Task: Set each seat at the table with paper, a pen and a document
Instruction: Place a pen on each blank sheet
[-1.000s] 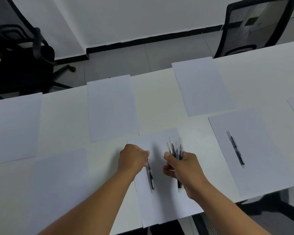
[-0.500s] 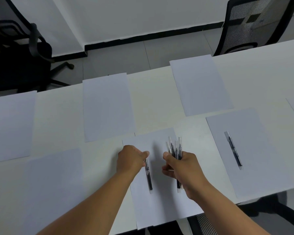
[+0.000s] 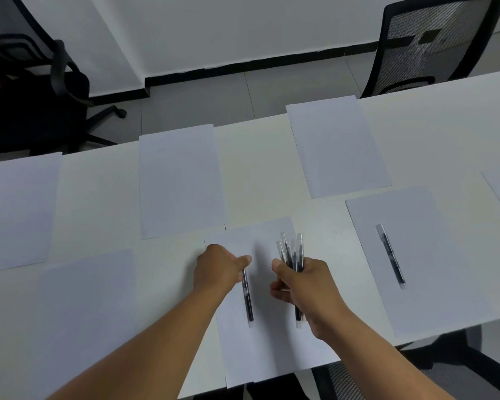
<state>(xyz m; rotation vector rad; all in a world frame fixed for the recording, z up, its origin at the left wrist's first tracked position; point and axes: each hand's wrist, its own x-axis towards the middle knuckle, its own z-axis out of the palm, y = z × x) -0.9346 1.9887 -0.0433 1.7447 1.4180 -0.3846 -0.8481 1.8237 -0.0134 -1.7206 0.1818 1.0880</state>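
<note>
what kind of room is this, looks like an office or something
Most likely an office meeting room: a long white table laid with paper sheets at each seat, mesh office chairs around it, and pens being set out on the sheets.

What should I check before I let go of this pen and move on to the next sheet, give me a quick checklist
1. Pen lies on the middle near sheet, not on bare table: ok.
2. Left hand pinches only that pen's top end: ok.
3. Whether the pen lies flat on the sheet: cannot tell, since the hand covers its top.
4. Right hand grips a bundle of spare pens for the other seats: ok.
5. Right near sheet already has its pen: ok.
6. Left near sheet and the far sheets have pens: not ok, none visible on them.
</note>
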